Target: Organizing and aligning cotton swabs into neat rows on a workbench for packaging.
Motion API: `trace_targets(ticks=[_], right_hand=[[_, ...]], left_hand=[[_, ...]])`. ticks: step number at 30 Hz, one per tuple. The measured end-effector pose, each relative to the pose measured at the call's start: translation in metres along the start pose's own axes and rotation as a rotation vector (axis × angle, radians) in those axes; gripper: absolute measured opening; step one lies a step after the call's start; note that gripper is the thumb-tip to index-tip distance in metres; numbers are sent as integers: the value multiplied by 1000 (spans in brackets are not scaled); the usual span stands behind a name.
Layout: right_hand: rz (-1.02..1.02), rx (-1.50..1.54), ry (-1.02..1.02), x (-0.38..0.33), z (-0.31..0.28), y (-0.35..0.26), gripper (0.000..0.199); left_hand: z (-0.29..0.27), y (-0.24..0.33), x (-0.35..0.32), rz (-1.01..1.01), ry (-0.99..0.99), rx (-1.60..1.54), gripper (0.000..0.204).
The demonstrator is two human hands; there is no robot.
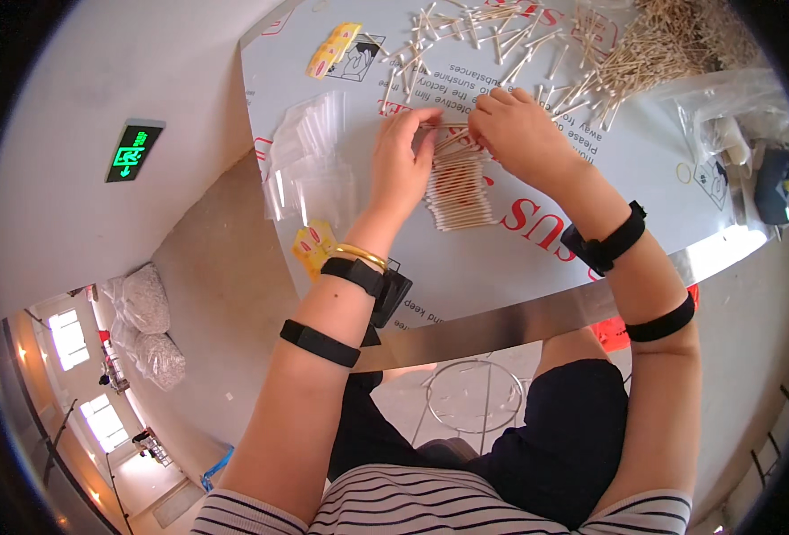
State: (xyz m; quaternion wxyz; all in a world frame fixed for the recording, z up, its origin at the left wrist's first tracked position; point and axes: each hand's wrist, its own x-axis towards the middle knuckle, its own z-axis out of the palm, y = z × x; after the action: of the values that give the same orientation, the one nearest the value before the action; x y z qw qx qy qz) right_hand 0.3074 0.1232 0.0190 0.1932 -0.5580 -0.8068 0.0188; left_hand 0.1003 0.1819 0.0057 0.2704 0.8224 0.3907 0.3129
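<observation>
A row of cotton swabs (460, 194) lies side by side on the film-covered metal table, forming a neat stack in front of me. My left hand (402, 163) is at the upper left of this row. Its thumb and forefinger are curved and apart, close to the ends of a few slanted swabs (451, 139). At the other ends of those swabs is my right hand (521, 135), fingers bent together in a pinch on a cotton swab; the fingertips are partly hidden.
Loose cotton swabs (417, 55) scatter across the far side, with a large heap (662, 45) at far right. Clear plastic bags (310, 147) lie left, near yellow packets (330, 51). A dark yellow-marked object (776, 185) stands at the right edge. The table's metal edge (501, 334) faces me.
</observation>
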Motion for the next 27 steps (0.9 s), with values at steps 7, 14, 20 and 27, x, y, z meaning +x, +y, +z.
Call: trace_targets(ticks=[7,14,20,27], right_hand=[[26,-280,-23,-6,-16,8,16],[393,48,-127,-100,-92,34,8],[747,413,-95,-254,-120,60,10],[1250,818,-50,-435,-137,43,4]], left_hand=[[4,-6,2,-6,43,-49,21],[11,-13,4,85,-13,72,19],[7,-19,4,85,1,35,17],[6,-20,7,121,0,76,11]])
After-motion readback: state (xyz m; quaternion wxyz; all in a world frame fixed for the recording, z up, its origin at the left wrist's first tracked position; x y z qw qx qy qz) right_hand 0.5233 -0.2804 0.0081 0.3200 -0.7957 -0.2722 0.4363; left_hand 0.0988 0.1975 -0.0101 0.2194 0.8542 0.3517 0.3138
